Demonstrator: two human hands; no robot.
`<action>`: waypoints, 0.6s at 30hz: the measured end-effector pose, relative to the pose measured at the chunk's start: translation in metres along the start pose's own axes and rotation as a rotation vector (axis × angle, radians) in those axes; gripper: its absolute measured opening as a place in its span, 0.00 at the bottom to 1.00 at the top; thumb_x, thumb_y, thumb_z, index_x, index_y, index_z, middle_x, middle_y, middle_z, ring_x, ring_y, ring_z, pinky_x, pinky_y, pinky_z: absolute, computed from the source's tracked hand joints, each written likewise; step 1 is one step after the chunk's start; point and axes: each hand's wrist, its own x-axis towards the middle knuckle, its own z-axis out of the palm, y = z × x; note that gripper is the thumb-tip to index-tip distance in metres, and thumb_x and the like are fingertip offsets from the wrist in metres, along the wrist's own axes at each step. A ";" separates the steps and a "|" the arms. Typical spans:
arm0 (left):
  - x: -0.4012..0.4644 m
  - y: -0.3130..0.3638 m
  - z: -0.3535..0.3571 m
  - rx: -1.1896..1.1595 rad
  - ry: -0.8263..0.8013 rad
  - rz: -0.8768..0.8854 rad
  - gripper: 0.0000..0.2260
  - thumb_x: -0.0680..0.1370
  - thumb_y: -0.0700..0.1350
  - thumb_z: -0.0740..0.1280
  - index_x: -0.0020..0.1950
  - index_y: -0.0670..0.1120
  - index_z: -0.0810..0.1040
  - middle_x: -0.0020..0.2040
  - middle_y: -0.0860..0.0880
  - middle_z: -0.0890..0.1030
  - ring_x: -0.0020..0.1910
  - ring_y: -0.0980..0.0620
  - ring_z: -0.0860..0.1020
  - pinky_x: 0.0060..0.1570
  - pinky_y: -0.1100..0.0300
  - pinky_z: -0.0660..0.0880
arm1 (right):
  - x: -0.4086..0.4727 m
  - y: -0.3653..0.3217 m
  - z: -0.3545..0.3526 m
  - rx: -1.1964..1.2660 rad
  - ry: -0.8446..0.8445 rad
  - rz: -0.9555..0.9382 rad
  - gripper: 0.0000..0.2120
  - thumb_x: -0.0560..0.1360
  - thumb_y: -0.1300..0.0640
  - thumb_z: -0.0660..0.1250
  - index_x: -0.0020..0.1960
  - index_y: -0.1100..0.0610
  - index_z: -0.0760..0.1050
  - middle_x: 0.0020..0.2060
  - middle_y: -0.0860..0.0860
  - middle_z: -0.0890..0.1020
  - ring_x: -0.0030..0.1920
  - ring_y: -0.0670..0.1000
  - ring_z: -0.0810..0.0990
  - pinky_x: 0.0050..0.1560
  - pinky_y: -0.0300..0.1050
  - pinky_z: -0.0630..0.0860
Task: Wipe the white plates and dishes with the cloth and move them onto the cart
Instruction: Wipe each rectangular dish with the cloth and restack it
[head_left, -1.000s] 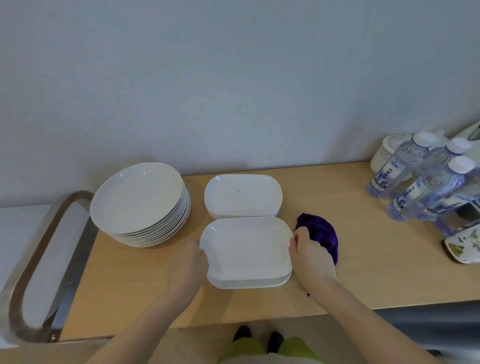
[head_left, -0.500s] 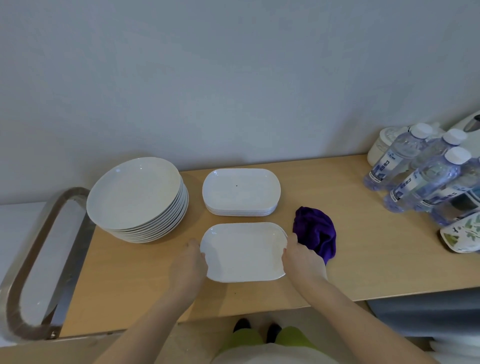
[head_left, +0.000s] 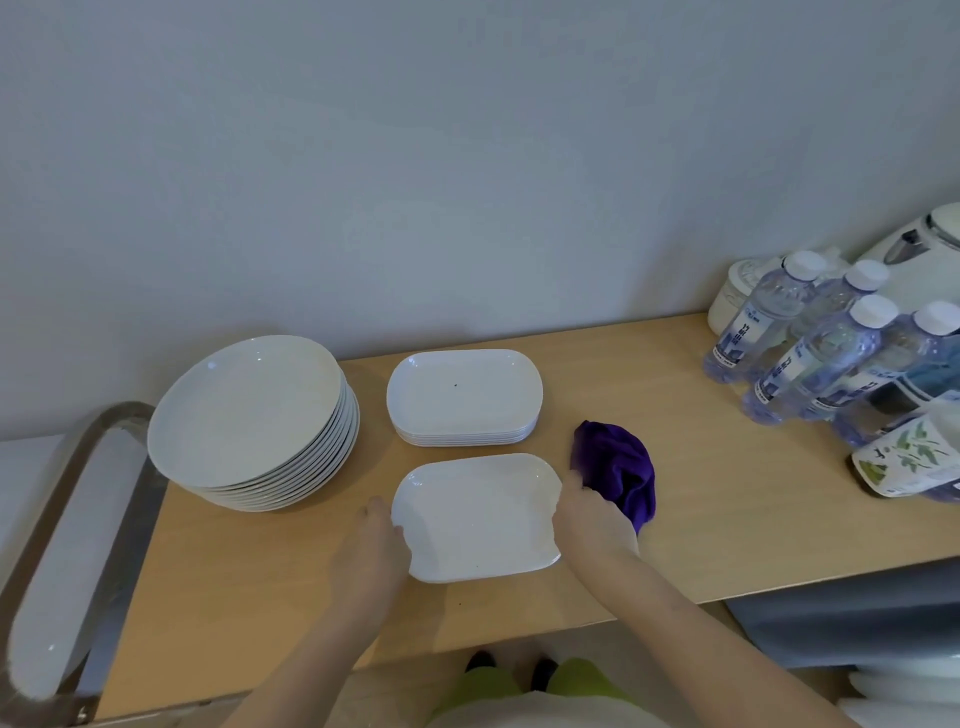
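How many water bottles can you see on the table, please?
4 bottle caps show, all at the table's right end: far left bottle, far right bottle, near left bottle, near right bottle. They overlap and reach the frame edge, so more may be hidden.

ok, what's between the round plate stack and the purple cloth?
Head view: the stack of oblong dishes sits between the round plate stack and the purple cloth, with bare tabletop on either side of it.
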 end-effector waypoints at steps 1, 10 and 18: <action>0.000 -0.001 0.001 -0.003 -0.001 0.000 0.03 0.79 0.41 0.58 0.51 0.43 0.69 0.46 0.48 0.75 0.42 0.47 0.76 0.40 0.54 0.73 | 0.000 0.001 -0.003 0.000 0.048 -0.009 0.14 0.77 0.65 0.55 0.62 0.59 0.64 0.53 0.51 0.77 0.50 0.51 0.79 0.29 0.42 0.66; 0.000 -0.003 0.008 -0.089 -0.009 -0.032 0.04 0.79 0.41 0.57 0.52 0.46 0.69 0.44 0.49 0.75 0.39 0.51 0.75 0.36 0.55 0.73 | 0.013 0.038 -0.023 0.072 0.310 0.208 0.28 0.77 0.48 0.61 0.73 0.54 0.56 0.72 0.53 0.59 0.70 0.55 0.60 0.64 0.51 0.63; 0.001 -0.004 0.010 -0.124 0.007 -0.047 0.05 0.79 0.43 0.56 0.52 0.47 0.69 0.46 0.49 0.75 0.39 0.51 0.75 0.36 0.56 0.72 | 0.023 0.069 -0.035 0.072 0.214 0.322 0.17 0.80 0.51 0.57 0.67 0.55 0.66 0.63 0.53 0.71 0.63 0.58 0.65 0.60 0.52 0.64</action>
